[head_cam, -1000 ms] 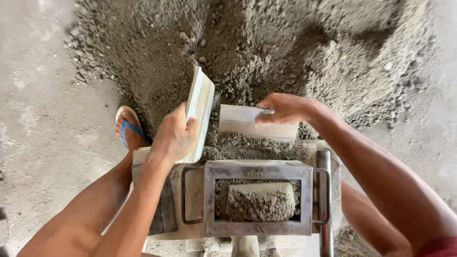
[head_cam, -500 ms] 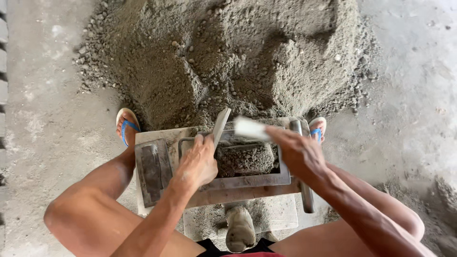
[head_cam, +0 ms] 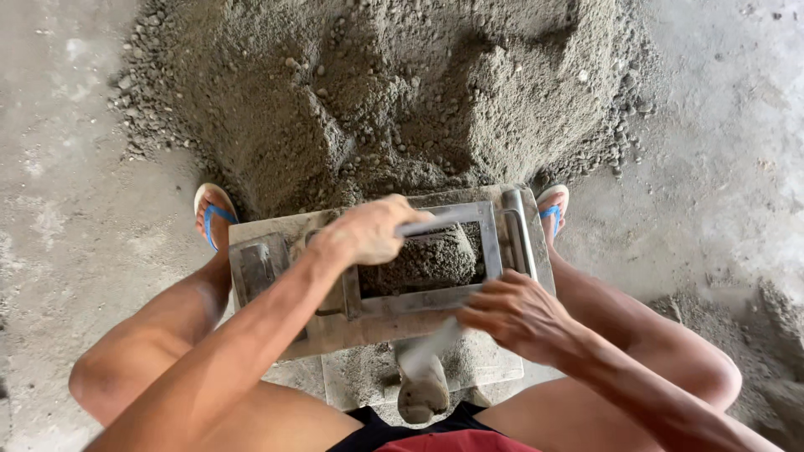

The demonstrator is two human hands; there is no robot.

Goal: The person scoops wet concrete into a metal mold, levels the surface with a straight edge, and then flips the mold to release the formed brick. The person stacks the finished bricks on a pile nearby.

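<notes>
A grey metal mould box (head_cam: 502,251) stands between my knees, packed with damp grey mix (head_cam: 431,259). My left hand (head_cam: 368,233) is closed over the mould's far left rim, gripping a thin pale board (head_cam: 431,223) that lies edge-on across the top. My right hand (head_cam: 515,314) hovers at the near right rim with its fingers curled on a second pale board (head_cam: 429,345), which is blurred and angled down toward my body.
A big heap of grey gravelly mix (head_cam: 402,92) lies just beyond the mould on the concrete floor (head_cam: 720,167). My feet in blue sandals (head_cam: 213,213) flank the mould. A metal bar handle (head_cam: 515,230) runs along its right side. A dusty stub (head_cam: 423,398) sticks out below.
The camera has pulled back. My left hand has laid its board down across the mould top. My right hand has drawn its board from the far rim back toward my body.
</notes>
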